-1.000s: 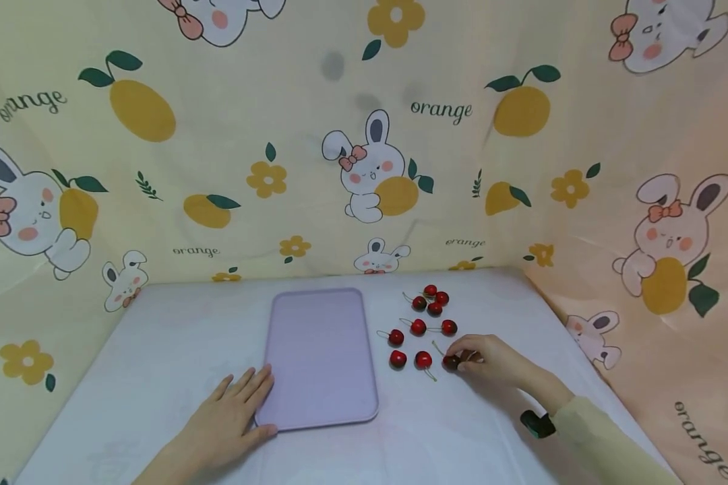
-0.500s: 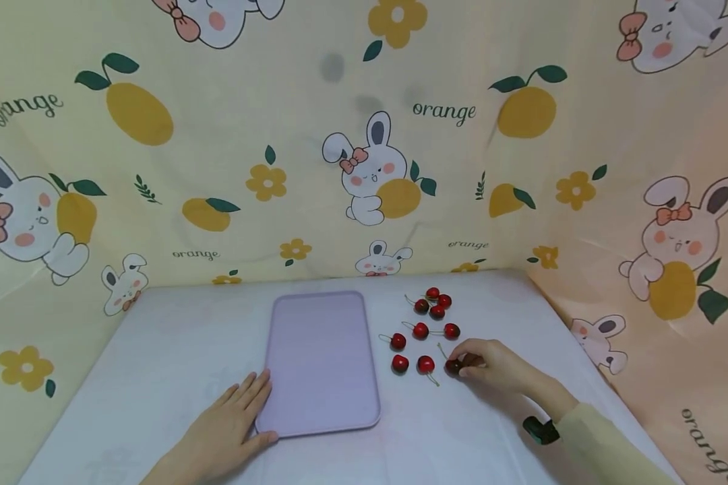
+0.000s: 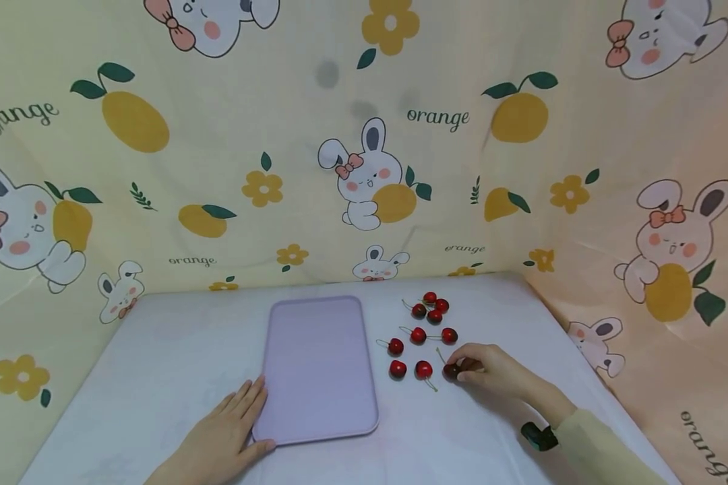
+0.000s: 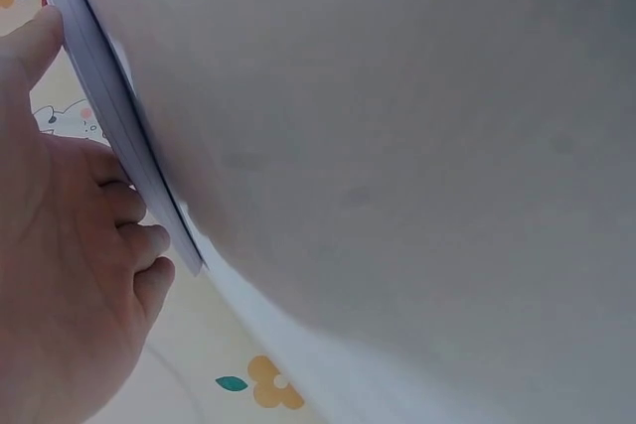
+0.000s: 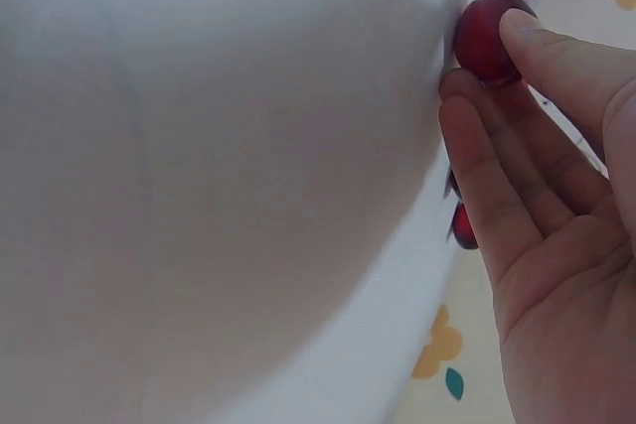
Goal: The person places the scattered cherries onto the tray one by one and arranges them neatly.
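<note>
A dark red cherry (image 3: 450, 371) with a thin stem sits on the table, pinched between the thumb and fingers of my right hand (image 3: 491, 369). The right wrist view shows the thumb pressed on that cherry (image 5: 485, 39) from one side. My left hand (image 3: 221, 431) rests with straight fingers along the left edge of a lilac rectangular tray (image 3: 318, 370). In the left wrist view the thumb and fingers touch the tray's rim (image 4: 109, 96). Just left of the pinched cherry lie two more, a bright red cherry (image 3: 423, 370) and a stemless-looking cherry (image 3: 397, 369).
Several other cherries lie behind, among them a cherry (image 3: 395, 347) near the tray, a cherry (image 3: 449, 335) and a small cluster whose front cherry (image 3: 435, 316) shows well. A patterned curtain (image 3: 303, 148) rises at the back and sides of the white-covered table (image 3: 182, 350).
The head view has shifted slightly. My right hand stays at the same cherry and my left hand stays at the tray's edge; neither the cherries nor the tray have visibly moved.
</note>
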A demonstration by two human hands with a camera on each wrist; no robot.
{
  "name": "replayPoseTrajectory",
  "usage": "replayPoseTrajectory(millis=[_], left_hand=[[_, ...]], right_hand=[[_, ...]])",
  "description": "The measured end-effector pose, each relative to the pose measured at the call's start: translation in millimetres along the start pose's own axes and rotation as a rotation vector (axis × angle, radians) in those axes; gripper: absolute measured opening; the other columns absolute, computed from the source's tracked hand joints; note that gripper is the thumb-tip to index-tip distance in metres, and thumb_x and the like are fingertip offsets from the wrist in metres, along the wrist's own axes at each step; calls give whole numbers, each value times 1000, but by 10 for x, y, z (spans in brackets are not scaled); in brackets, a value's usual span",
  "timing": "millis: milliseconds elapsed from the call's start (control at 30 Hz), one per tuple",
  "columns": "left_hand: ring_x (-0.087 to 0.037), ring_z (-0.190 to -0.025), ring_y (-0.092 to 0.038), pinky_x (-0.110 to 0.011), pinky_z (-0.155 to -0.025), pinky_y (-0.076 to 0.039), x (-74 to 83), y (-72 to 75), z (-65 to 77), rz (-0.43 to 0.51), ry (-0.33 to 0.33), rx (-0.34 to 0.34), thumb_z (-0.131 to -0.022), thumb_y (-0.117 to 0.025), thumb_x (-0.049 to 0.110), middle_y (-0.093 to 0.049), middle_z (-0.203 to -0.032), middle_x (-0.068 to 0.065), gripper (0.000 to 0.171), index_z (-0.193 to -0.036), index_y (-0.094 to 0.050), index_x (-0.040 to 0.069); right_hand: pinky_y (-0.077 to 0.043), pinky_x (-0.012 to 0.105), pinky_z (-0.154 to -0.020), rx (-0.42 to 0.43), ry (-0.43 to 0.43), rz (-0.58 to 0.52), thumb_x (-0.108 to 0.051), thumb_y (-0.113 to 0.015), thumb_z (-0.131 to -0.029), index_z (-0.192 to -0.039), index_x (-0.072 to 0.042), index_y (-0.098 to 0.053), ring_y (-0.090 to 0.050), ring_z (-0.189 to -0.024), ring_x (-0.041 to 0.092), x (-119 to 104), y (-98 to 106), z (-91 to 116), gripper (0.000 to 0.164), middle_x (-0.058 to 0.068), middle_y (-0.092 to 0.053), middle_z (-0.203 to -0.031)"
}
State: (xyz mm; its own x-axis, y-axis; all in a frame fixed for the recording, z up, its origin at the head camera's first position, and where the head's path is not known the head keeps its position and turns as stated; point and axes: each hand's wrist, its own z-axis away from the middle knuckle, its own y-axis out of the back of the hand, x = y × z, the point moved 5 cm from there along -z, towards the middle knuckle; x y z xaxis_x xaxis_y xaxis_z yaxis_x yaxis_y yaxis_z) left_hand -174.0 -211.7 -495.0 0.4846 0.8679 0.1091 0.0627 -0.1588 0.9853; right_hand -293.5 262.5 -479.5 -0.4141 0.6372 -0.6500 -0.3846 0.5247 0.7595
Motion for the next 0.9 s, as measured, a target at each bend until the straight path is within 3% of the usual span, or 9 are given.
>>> replayPoseTrajectory(millis=[367,667,900], left_hand=[[-42,-145,-44,-56,-113,-42,0,-22,3,-3,19,8,-98,-58,65,-43,-159,-24,89,-148,-51,-9],[-45,-149,-36,-60,-116,-36,-11,-26,22,94,59,-107,-100,-55,64,-34,-163,-27,92,-152,-43,-11],[-45,-147,-39,-59,-114,-39,4,1,30,69,44,-70,-100,-58,61,-37,-162,-27,89,-150,-45,-12]], right_hand=[[-59,28,-86,35,-16,-28,-10,-75,-96,-119,-15,-72,-67,-101,14,24,2,36,24,-2,-71,-114],[-60,27,-87,144,97,-20,-2,-75,-93,-122,-9,-70,-70,-101,15,-73,22,33,30,3,-72,-117],[-61,33,-87,261,189,2,5,-76,-90,-122,-8,-71,-72,-97,18,-251,73,-96,35,5,-73,-115]])
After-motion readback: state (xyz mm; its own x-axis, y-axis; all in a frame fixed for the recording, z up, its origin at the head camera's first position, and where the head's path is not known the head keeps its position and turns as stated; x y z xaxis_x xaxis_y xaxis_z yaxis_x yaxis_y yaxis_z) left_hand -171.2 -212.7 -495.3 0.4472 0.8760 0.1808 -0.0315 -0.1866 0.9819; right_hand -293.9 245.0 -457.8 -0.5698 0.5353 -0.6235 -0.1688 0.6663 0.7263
